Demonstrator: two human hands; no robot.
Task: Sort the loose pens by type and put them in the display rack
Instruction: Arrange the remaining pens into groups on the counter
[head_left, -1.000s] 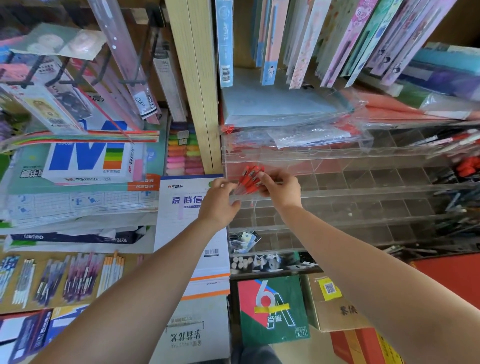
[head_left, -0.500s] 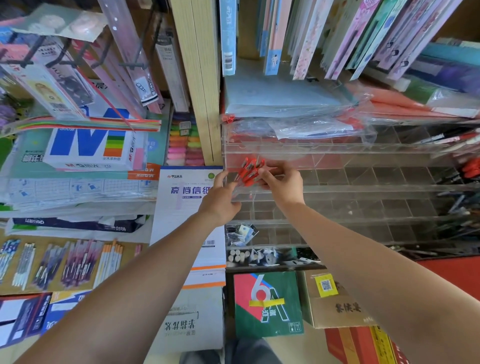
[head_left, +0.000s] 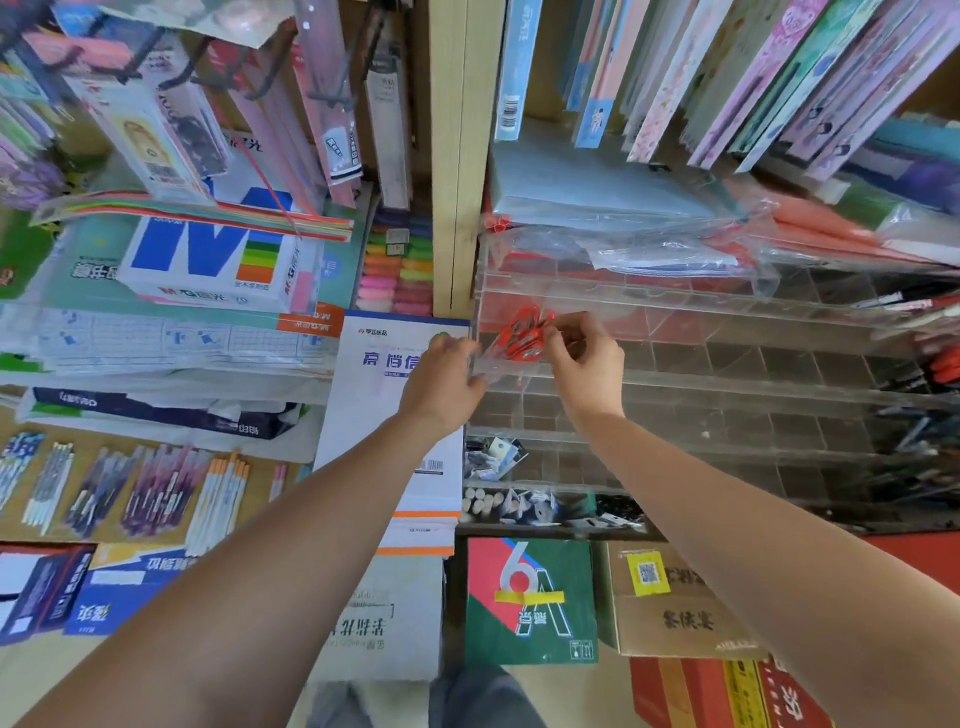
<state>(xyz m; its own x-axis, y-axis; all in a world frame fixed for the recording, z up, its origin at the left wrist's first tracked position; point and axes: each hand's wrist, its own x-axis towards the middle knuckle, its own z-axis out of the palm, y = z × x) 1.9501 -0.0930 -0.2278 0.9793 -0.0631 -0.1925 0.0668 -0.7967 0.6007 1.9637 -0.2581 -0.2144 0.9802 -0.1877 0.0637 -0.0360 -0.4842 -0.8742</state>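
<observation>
A bunch of red-capped pens with clear barrels sits at the far left compartment of the clear acrylic display rack, in its second tier. My right hand pinches the red caps from the right. My left hand curls round the lower ends of the pens at the rack's left edge. Most rack compartments to the right look bare; red and dark pens lie in those at the far right.
Rows of sorted pens lie on the counter at the left. A white paper pack stands by the rack. Small items fill the rack's lowest tiers. Cardboard boxes stand below. Notebooks and plastic-wrapped folders crowd the shelf above.
Both hands have carried the red pen bunch slightly up and into the rack's left compartment. The view has shifted a little downward.
</observation>
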